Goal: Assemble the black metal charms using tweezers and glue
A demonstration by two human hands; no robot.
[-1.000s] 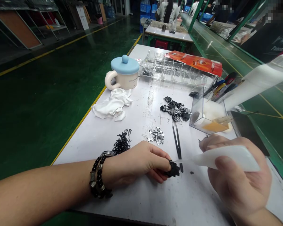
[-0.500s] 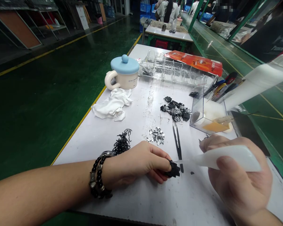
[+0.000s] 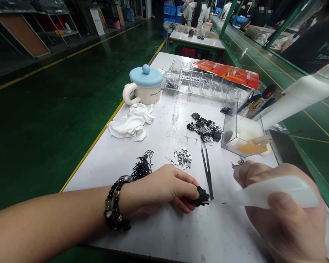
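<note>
Black part (image 3: 202, 196) pinched in the left hand (image 3: 175, 188), white bottle (image 3: 298, 190) gripped in the right hand (image 3: 290, 223)

From where I stand, a person works at a white worktop (image 3: 164, 233) where dark tweezers (image 3: 207, 171) lie with their tips pointing away from the person. The black part is just left of the tweezers' near end; whether the two touch, I cannot tell. The left fingers are closed on it, thumb uppermost. Its notched free edge points right, towards the tweezers. The rest is hidden under the hand, so its long axis is uncertain.

The white bottle is right of the tweezers, well apart from them. The right fingers are wrapped round it, thumb against its side. Its long axis runs crosswise, roughly level, the narrow end pointing left towards the black part. The nozzle is blurred, its very tip unclear.

Done well, this step seems to call for a still left hand, fingertips clear of the notched edge, the nozzle lined up close and steady, and any squeeze a light one. Bumping the tweezers looks like the likeliest slip.

Left of the tweezers lie silver pieces (image 3: 182, 159) and, farther left, a heap of black curled pieces (image 3: 142, 168). Beyond their tips is a cluster of black-and-silver parts (image 3: 205, 128).
</note>
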